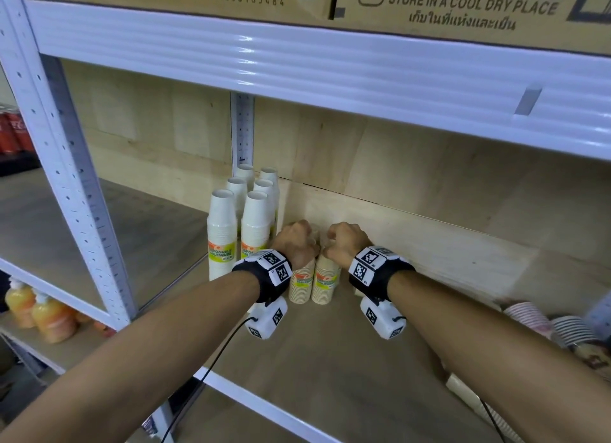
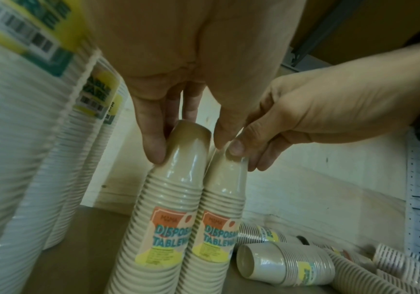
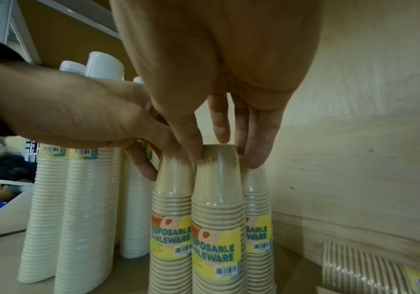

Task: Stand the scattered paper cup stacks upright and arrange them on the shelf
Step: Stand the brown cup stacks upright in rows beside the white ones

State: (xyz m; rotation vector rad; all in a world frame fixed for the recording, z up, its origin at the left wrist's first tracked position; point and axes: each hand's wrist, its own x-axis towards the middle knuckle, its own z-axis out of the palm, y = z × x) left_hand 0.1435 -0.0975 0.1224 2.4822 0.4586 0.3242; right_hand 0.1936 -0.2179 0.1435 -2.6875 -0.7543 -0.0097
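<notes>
Two tan cup stacks [image 1: 314,282] stand upright, side by side and touching, on the shelf [image 1: 330,350] just right of the white stacks [image 1: 238,231]. The left hand [image 1: 295,239] pinches one top, the right hand [image 1: 347,241] the other. A third stack seems hidden behind. Letting go unevenly could topple these tall, narrow columns into their neighbours.

We take this for a shop stockroom: white metal shelving [image 1: 297,62], printed cardboard cartons [image 1: 463,3] above, labelled and barcoded paper cup stacks [image 1: 222,234], bottled drinks [image 1: 36,313] on neighbouring shelves.
</notes>
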